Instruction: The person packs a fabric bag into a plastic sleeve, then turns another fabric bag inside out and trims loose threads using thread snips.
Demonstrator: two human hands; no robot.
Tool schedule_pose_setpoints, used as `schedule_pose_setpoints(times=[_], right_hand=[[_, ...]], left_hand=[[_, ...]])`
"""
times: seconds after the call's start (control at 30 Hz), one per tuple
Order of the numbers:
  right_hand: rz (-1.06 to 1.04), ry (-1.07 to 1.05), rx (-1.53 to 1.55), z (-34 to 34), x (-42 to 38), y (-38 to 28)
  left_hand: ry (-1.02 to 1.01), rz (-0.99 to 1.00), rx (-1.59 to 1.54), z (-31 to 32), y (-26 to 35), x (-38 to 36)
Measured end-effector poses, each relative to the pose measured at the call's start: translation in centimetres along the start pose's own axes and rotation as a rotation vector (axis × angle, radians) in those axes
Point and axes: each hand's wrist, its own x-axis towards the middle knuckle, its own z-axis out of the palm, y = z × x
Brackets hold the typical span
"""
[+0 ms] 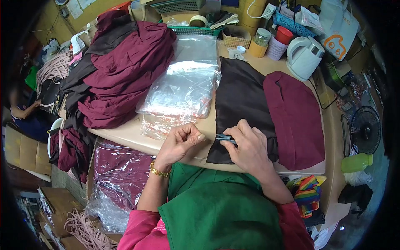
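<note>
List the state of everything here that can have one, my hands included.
Left hand: raised, fingertips pinched together
Right hand: gripping small snips
Maroon heap: rumpled
Clear bags: stacked flat
Black cloth: spread flat
Maroon piece: folded
Kettle: upright
Fan: running or not, unclear
Rainbow cloth: bunched up
Pink cord: loosely coiled

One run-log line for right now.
left hand: fingertips pinched, contents unclear | right hand: small metal snips, over smooth black cloth | beside it: folded maroon cloth
</note>
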Motion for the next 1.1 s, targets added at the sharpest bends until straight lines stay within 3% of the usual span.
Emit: schedule_pose_setpoints(times=[0.07,0.47,0.57,0.63,0.67,0.7,0.8,0.9,1.0,1.07,1.1], right_hand=[[-0.022,0.036,-0.02,0.5,0.0,-0.3],[-0.062,0.062,-0.1,1.6,0.4,-0.2],[-0.031,0.042,-0.011,1.8,0.8,0.6],[0.162,0.11,-0.014,1.8,1.6,2.2],[0.247,0.022,-0.092,1.9,1.6,3.9],[0.297,0.008,-0.122,2.7,1.0,6.0],[0.371,-0.061,-0.22,4.0,-1.2,9.9],[0.341,-0.187,-0.183,2.3,-3.6,9.2],[0.338,-0.273,-0.056,-0.1,-4.7,8.7],[0.419,-0.522,0.052,-2.0,-3.6,9.0],[0.353,-0.381,0.274,-1.6,-3.0,9.8]], left_hand=[[-0.007,-0.085,0.029,-0.1,0.4,-0.2],[-0.05,-0.07,-0.001,0.5,0.8,-0.5],[-0.132,0.002,-0.12,0.2,1.3,-0.9],[-0.169,-0.067,-0.146,-0.7,1.2,-0.7],[-0.206,-0.144,-0.174,-1.0,1.0,-0.6],[-0.061,-0.171,0.02,-0.1,0.6,0.0],[-0.018,-0.316,0.024,1.4,-1.5,1.1],[-0.052,-0.235,-0.163,3.3,-4.6,2.3],[-0.005,-0.183,-0.234,5.3,-5.5,4.2],[0.006,-0.192,-0.282,6.2,-5.0,5.7],[0.049,-0.27,-0.208,6.6,-4.2,6.5]])
